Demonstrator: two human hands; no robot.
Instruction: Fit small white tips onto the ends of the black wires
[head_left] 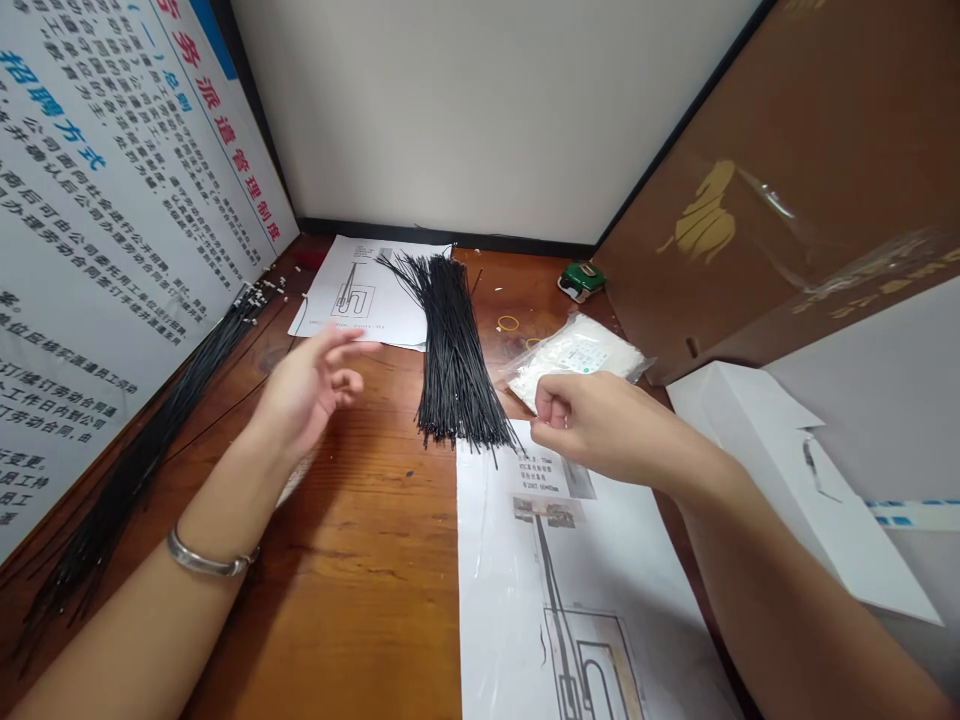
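A thick bundle of thin black wires (457, 360) lies in the middle of the wooden table. Left of it, my left hand (304, 385) hovers over the table with its fingers loosely spread and nothing visible in them. My right hand (574, 415) is closed in a pinch beside the lower right end of the bundle. Whatever its fingertips hold, if anything, is too small to make out. Just behind that hand rests a clear plastic bag of small white pieces (577, 350). Beneath it is a printed diagram sheet (510, 580), partly covered at its top by wire ends.
Along the left panel runs another bundle of black wires (150, 430) with white connectors. A second diagram sheet (322, 290) lies at the back. A green tape measure (581, 281) and a yellow rubber band (508, 323) are at back right. A white box (795, 480) stands right.
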